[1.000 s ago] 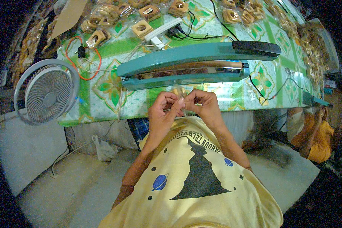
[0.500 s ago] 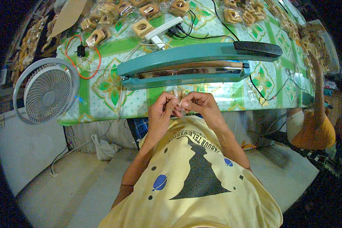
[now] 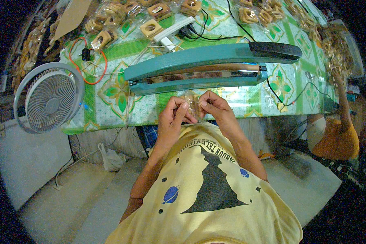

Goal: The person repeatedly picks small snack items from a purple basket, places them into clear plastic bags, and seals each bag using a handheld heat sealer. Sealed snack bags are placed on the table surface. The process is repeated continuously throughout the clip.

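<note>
Between my hands, at the table's front edge, is a small clear plastic bag (image 3: 192, 101) with something light brown, wood-like inside. My left hand (image 3: 171, 118) pinches its left side, thumb against curled fingers. On the other side my right hand (image 3: 218, 109) grips the bag between thumb and fingertips. Just beyond my hands lies a teal bag sealer (image 3: 199, 57) with a black handle end (image 3: 274, 53) at the right. Its upper arm is raised off the lower bar, and a shiny strip shows between them. The bag's lower part is partly hidden by my fingers.
A grey fan (image 3: 51, 99) stands at the left edge. Behind the sealer lie a white power strip (image 3: 175, 29), cables and bagged wooden pieces (image 3: 151, 28) with round holes. More bagged pieces (image 3: 254, 15) lie at back right. At far right is another person's orange garment (image 3: 337, 138).
My hands have moved slightly apart, the right one up and to the right. More of the plastic bag shows between them.
</note>
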Tool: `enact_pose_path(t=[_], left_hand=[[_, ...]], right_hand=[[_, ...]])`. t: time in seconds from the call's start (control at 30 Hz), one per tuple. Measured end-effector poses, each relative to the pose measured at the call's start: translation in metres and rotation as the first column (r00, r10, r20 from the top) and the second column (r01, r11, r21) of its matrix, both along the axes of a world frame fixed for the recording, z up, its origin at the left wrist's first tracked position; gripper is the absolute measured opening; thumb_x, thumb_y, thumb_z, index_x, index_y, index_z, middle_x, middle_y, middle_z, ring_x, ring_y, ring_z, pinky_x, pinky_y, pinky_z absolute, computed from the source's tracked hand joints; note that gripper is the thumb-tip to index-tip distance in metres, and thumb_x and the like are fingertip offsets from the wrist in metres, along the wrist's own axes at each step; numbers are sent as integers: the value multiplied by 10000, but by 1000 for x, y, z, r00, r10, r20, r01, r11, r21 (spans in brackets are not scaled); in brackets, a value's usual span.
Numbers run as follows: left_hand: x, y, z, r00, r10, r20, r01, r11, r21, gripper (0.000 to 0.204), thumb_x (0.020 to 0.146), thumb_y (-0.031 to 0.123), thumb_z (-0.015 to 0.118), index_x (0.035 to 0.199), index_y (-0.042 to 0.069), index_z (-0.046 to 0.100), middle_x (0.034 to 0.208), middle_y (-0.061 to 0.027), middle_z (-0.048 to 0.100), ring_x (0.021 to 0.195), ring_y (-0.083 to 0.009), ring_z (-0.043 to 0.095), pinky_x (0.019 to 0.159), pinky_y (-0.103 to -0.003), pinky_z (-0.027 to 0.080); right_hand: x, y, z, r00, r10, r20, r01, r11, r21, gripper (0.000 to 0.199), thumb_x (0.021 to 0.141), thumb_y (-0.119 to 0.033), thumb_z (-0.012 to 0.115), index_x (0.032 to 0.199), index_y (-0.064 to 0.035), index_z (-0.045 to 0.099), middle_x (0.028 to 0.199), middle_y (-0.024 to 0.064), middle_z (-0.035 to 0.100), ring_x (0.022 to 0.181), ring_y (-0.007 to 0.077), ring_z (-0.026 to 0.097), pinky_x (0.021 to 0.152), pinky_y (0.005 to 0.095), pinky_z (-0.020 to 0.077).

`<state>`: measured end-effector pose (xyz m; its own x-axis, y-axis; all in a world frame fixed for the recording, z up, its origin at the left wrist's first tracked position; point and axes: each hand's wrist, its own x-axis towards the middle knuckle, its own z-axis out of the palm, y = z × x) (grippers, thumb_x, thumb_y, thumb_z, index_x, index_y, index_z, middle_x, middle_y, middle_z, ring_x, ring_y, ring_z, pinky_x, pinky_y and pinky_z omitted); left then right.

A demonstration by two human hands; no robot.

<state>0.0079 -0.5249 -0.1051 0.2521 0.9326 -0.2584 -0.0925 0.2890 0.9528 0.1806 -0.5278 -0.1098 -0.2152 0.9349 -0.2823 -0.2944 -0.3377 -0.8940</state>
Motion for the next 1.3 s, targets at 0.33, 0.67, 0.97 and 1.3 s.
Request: enact_pose_path(t=[0.33, 0.67, 0.97, 1.3], left_hand=[[5, 2, 11, 989, 61, 138, -35, 983, -182, 197, 986, 220, 520, 910, 39, 527, 709, -50, 603, 629, -135, 635, 587, -254, 522], [48, 15, 35, 935, -355, -4, 349, 918, 188, 146, 927, 151, 606, 921, 4, 602, 766, -74, 652, 709, -176, 654, 660, -300, 527], [-27, -12, -31, 661, 188, -726, 275, 840, 468, 970, 629, 498, 823, 1382, 80, 376, 1369, -197, 431, 1265, -367, 390, 1064, -530, 282], [-29, 62, 77, 805, -243, -541, 526, 713, 463, 327, 853, 190, 701, 1167, 104, 664, 1103, -107, 688, 967, -215, 678, 860, -335, 530]], right_hand=[[19, -20, -5, 899, -75, 431, -145, 879, 455, 836, 707, -441, 813, 1341, -47, 435, 1308, 116, 487, 1229, 252, 457, 1027, 377, 372], [30, -41, -34, 946, -275, 173, 238, 949, 207, 363, 877, -301, 685, 1093, -16, 624, 994, 55, 671, 825, 139, 608, 746, 295, 497], [24, -21, -27, 910, 56, 411, -164, 958, 234, 587, 815, -80, 729, 1350, -79, 488, 1279, 100, 524, 1072, 157, 557, 767, 283, 512], [170, -42, -14, 944, 46, 327, -48, 999, -1, 867, 587, -207, 893, 1323, -38, 467, 1237, 91, 564, 1089, 212, 579, 969, 368, 472]])
